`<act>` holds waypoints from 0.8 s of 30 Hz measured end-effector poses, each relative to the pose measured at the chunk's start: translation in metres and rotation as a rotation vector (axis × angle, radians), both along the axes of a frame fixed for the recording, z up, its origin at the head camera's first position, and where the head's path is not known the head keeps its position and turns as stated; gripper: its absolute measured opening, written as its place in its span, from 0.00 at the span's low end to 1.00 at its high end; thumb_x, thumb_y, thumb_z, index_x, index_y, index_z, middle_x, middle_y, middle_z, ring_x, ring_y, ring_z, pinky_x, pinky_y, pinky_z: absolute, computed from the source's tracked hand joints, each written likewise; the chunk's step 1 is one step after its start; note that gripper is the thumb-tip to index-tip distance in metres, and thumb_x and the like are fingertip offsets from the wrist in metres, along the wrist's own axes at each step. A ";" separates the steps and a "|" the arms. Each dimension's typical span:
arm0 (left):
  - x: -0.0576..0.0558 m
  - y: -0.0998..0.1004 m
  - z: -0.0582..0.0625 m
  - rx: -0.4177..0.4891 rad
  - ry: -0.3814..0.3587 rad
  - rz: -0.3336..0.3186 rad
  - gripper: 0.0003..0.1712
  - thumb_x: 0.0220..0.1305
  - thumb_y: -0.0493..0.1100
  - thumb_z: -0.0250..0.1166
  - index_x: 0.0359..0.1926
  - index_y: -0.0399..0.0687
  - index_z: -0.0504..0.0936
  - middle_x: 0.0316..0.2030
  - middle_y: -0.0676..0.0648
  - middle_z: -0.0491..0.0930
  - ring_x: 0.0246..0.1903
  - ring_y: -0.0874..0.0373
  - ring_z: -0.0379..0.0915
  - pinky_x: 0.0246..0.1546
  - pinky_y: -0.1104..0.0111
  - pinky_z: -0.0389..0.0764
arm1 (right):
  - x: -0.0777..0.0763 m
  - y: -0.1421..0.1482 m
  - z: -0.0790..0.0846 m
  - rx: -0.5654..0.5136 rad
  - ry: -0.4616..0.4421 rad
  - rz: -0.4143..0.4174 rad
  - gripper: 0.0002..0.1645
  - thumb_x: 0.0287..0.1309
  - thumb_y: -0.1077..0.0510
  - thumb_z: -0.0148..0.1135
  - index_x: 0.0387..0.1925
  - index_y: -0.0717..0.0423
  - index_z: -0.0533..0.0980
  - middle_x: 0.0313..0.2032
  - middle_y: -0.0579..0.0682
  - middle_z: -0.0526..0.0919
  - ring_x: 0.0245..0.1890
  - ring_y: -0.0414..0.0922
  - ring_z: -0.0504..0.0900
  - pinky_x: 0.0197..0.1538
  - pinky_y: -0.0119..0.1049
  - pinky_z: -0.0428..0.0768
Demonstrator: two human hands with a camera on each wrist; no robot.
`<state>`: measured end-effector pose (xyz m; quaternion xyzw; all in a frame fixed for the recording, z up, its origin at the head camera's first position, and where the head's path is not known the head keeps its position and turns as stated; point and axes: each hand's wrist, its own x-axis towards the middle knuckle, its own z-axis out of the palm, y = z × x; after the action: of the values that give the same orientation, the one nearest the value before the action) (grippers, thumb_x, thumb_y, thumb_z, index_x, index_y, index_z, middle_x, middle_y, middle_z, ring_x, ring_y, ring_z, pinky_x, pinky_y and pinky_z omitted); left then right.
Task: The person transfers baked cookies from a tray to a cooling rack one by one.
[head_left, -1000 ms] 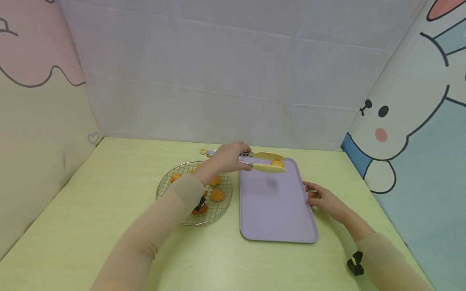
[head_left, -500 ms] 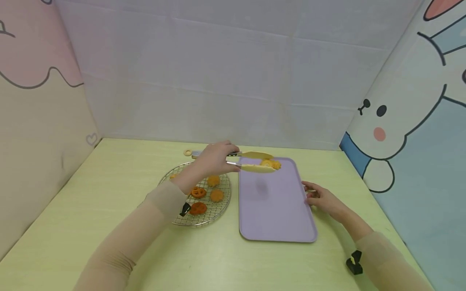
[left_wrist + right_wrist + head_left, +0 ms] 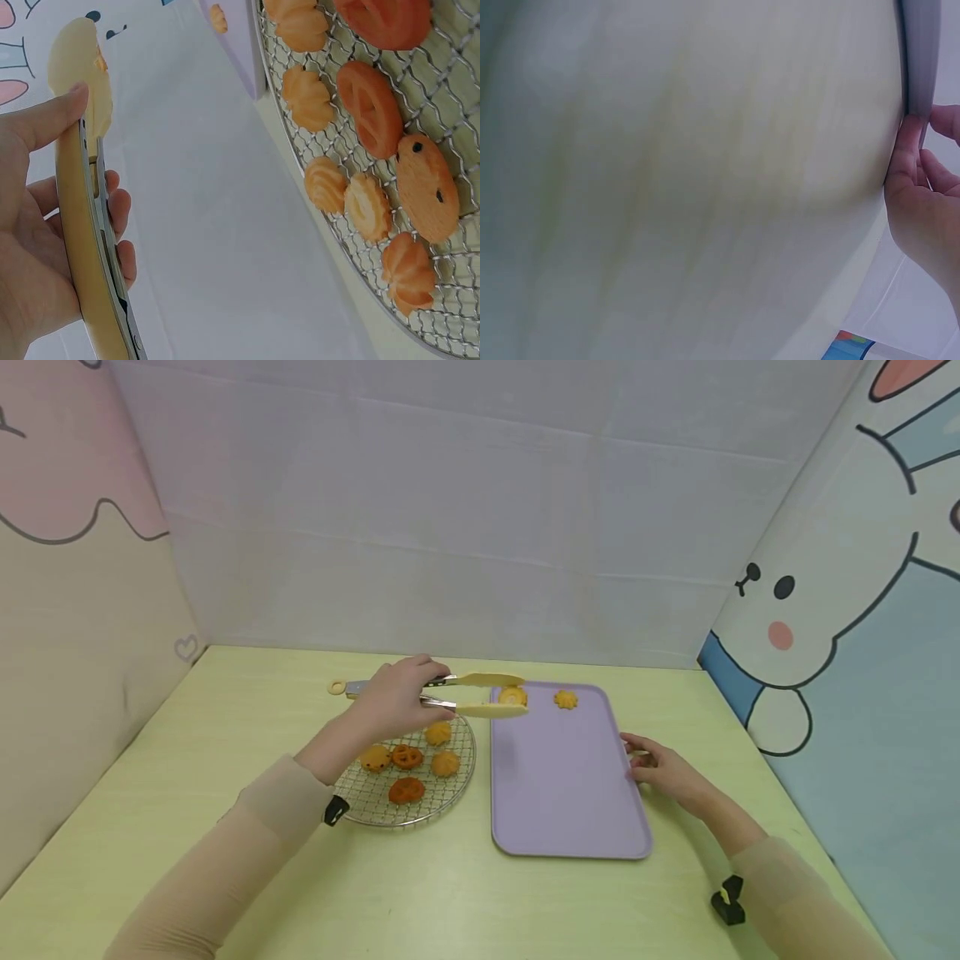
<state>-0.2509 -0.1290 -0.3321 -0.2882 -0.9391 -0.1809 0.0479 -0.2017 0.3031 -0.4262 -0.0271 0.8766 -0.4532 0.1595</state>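
Note:
My left hand [image 3: 401, 695] grips metal tongs [image 3: 97, 187] with yellow tips, which point right. Between the tips sits a round yellow cookie [image 3: 513, 696], over the far left corner of the purple tray [image 3: 566, 793]. A sliver of that cookie shows at the tips in the left wrist view. On the tray's far part lies a flower-shaped cookie [image 3: 566, 699]. At the tray's right edge, my right hand [image 3: 667, 774] pinches the rim; the right wrist view has fingers [image 3: 905, 154] on either side of it.
Left of the tray, a round wire rack [image 3: 442, 806] carries several cookies, among them a pretzel-shaped one [image 3: 407, 757] and a reddish oval one [image 3: 407, 790]. My left forearm passes over part of the rack. A pale wall [image 3: 450, 543] rises behind the table.
My left hand and the tongs have moved left, carrying the round cookie from the tray's far middle toward its left corner. The flower-shaped cookie has come into view. My right hand stays at the rim.

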 end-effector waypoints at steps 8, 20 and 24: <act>0.013 -0.033 -0.006 0.065 0.024 0.037 0.34 0.52 0.57 0.71 0.57 0.47 0.75 0.48 0.49 0.77 0.46 0.50 0.75 0.46 0.50 0.70 | 0.000 0.000 0.001 0.011 -0.007 -0.001 0.40 0.62 0.60 0.58 0.71 0.60 0.52 0.60 0.62 0.63 0.49 0.49 0.68 0.43 0.29 0.72; 0.028 -0.087 -0.022 0.066 0.059 0.100 0.31 0.51 0.55 0.72 0.54 0.47 0.76 0.44 0.48 0.77 0.40 0.52 0.75 0.40 0.52 0.68 | 0.000 0.001 0.000 0.003 0.005 0.005 0.40 0.61 0.61 0.58 0.71 0.61 0.53 0.58 0.63 0.64 0.48 0.49 0.68 0.43 0.28 0.71; 0.033 -0.102 -0.025 0.062 0.070 0.116 0.31 0.50 0.56 0.72 0.53 0.47 0.77 0.44 0.49 0.78 0.39 0.53 0.75 0.39 0.53 0.68 | 0.000 0.002 -0.001 0.009 0.004 -0.005 0.39 0.61 0.61 0.58 0.70 0.60 0.54 0.58 0.61 0.64 0.47 0.48 0.68 0.42 0.28 0.71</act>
<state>-0.2181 -0.2306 -0.3570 -0.2378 -0.9459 -0.1966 0.0998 -0.2017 0.3050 -0.4272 -0.0251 0.8791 -0.4495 0.1566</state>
